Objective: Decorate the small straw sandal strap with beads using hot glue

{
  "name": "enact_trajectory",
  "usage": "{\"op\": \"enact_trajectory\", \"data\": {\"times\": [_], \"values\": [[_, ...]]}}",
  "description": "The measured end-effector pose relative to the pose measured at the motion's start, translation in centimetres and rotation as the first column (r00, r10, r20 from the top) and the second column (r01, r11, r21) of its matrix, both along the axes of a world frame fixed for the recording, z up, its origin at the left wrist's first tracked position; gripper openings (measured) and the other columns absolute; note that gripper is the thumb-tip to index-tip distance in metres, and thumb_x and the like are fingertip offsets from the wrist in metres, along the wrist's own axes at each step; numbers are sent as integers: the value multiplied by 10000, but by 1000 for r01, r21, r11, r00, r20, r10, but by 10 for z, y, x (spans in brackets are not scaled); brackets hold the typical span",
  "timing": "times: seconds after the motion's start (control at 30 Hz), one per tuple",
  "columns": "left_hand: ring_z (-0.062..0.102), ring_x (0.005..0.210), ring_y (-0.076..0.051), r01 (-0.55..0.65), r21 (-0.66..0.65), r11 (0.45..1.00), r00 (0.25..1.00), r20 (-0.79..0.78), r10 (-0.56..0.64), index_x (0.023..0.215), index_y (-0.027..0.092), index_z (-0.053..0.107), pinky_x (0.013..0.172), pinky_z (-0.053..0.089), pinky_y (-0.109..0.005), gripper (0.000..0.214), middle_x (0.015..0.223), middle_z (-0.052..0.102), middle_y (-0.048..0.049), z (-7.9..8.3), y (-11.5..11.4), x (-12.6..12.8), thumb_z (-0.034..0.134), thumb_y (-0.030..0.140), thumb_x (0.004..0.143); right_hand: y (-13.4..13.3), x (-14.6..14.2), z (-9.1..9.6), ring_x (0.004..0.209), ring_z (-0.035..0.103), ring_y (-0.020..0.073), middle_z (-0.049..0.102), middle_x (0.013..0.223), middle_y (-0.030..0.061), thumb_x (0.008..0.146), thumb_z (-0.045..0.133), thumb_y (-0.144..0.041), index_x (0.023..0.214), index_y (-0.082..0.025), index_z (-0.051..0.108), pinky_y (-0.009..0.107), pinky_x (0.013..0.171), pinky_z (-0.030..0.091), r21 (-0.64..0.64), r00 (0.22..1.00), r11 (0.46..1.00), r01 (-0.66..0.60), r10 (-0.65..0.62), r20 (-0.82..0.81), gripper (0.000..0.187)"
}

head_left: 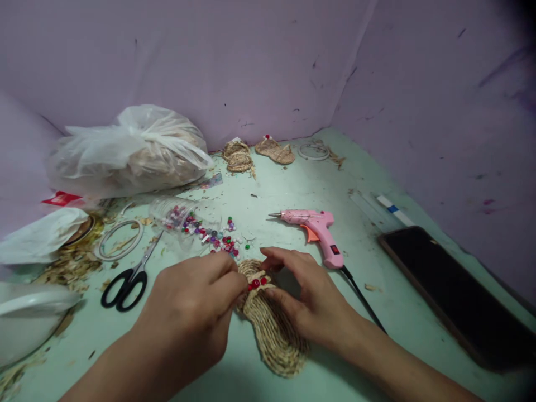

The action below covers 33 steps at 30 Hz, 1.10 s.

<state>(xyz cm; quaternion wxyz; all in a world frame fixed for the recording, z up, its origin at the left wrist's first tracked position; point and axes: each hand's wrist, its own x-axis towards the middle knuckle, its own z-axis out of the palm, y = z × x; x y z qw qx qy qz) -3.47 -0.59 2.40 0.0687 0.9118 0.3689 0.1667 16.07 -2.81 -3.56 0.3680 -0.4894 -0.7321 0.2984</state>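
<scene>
**Head view: both hands on a woven slipper**

Head camera looks down on a pale green table set into a corner of lilac walls. A small woven slipper of straw-coloured cord lies flat on the table just in front of the person, its toe end pointing away. A few red beads sit on the band across its toe.

The left hand comes in from the left with its fingertips pinched together on the red beads. The right hand is clamped on the slipper's right side, thumb on the band beside the beads and fingers curled against the edge.

Just beyond the hands, loose beads spill from a tipped clear cup. A pink glue gun lies to the right of them, nozzle pointing left, its black cord trailing past the right wrist. Black-handled scissors lie left of the left hand. Further back are a full plastic bag and two more woven pieces. A dark flat slab lies on the right.
</scene>
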Motion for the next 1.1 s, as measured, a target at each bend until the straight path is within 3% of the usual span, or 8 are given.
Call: {"op": "enact_trajectory", "data": {"times": [0.17, 0.57, 0.83, 1.1], "values": [[515, 615, -159, 5, 73, 997, 1000, -26, -4, 738, 174, 642, 536, 372, -279, 240, 666, 563, -42, -10, -3, 9, 427, 86, 800, 0, 0, 2, 926, 546, 189, 637, 1014, 29, 765, 606, -105, 1210, -227, 424, 408, 840, 400, 1, 1000, 1000, -4, 4, 6, 496], [502, 672, -190, 7, 82, 997, 993, -121, 3, 787, 162, 602, 589, 389, -319, 233, 728, 559, -58, -13, 2, 9, 378, 120, 836, 0, 0, 3, 932, 555, 209, 649, 1019, 53, 782, 583, -129, 1208, -215, 434, 422, 840, 402, 0, 999, 1000, -1, 1, 34, 460], [484, 664, -169, -61, -251, 966, 994, -107, 35, 732, 178, 547, 602, 374, -303, 239, 726, 526, -37, -8, 7, 9, 348, 168, 863, 1, 0, 4, 944, 561, 209, 657, 1015, 44, 776, 578, -116, 1204, -216, 433, 419, 844, 400, -4, 1000, 1000, -1, 1, 23, 463], [477, 651, -150, -10, -377, 926, 999, -39, -5, 719, 185, 531, 589, 354, -276, 229, 708, 520, -19, -3, 9, 7, 354, 161, 861, -1, -2, 3, 797, 580, 167, 660, 1013, 39, 774, 557, -97, 1214, -197, 427, 383, 786, 431, -38, 1000, 999, -4, 3, -11, 469]]}}
